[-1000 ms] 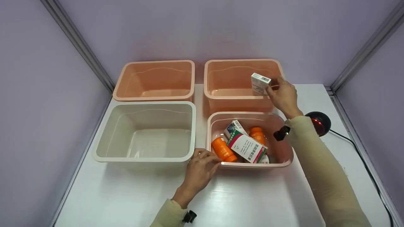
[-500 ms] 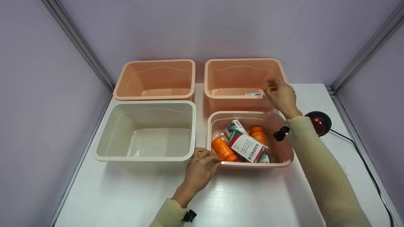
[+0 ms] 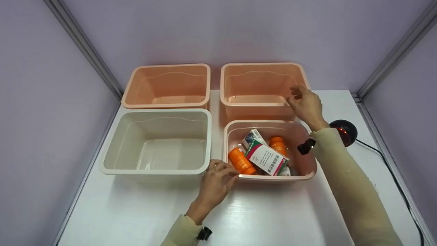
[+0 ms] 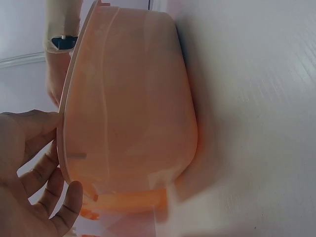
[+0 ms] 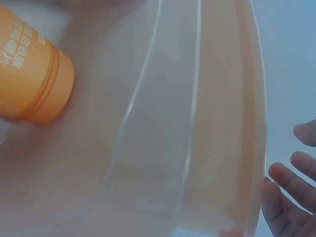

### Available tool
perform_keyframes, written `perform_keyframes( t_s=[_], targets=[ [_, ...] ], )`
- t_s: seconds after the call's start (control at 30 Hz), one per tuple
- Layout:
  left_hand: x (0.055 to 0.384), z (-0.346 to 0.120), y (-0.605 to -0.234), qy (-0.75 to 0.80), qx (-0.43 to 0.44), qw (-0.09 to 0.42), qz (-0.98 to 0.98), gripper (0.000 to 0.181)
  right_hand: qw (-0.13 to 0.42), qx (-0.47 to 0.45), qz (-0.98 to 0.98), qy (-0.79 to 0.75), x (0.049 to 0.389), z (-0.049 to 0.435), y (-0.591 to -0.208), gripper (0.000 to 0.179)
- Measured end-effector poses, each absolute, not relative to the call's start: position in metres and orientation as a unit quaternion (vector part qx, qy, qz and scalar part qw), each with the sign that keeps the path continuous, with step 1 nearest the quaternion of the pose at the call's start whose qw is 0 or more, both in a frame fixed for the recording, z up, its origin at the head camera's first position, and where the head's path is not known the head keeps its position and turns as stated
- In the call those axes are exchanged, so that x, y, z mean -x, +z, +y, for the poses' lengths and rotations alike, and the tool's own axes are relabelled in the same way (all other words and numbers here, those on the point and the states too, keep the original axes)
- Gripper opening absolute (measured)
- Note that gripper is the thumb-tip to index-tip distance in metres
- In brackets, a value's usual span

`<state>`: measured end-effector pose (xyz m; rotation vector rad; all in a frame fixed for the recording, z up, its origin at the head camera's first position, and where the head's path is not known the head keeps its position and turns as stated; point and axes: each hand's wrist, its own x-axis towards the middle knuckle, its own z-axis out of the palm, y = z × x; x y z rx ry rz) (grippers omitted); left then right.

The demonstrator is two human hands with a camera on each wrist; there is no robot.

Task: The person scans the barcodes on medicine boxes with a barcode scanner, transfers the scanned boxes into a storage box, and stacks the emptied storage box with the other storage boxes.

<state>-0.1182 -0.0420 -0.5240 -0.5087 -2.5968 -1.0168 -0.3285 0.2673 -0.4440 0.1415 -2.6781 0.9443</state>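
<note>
My left hand (image 3: 215, 184) grips the rim of the front right pink bin (image 3: 273, 178) at its near left corner; the left wrist view shows its fingers around that rim. In this bin lie orange bottles (image 3: 242, 162), a white and green medicine box (image 3: 267, 157) and a smaller box (image 3: 255, 135) partly behind it. My right hand (image 3: 309, 106) is over the right side of the back right pink bin (image 3: 256, 111), fingers apart and bent, holding nothing. That bin's near wall hides part of its floor. An orange bottle (image 5: 32, 69) shows up close in the right wrist view.
A pale grey bin (image 3: 155, 172) stands front left, with another pink bin (image 3: 165, 106) behind it. A black device (image 3: 344, 133) with a red glow sits at the right, its cable (image 3: 389, 164) running toward the front. Lilac walls (image 3: 218, 30) enclose the table.
The small white box left my right hand and dropped into the back right bin, out of sight behind its near wall. Both hands have stayed nearly in place.
</note>
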Motion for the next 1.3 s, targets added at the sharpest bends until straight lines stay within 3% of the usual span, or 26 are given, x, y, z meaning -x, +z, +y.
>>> perform_keyframes(
  t_s=[1.3],
  targets=[
    [0.119,-0.039,-0.524,-0.357,0.177,0.141,-0.906,0.008,0.141,-0.110,-0.933,0.314,0.288,0.278,-0.434,0.043]
  ],
)
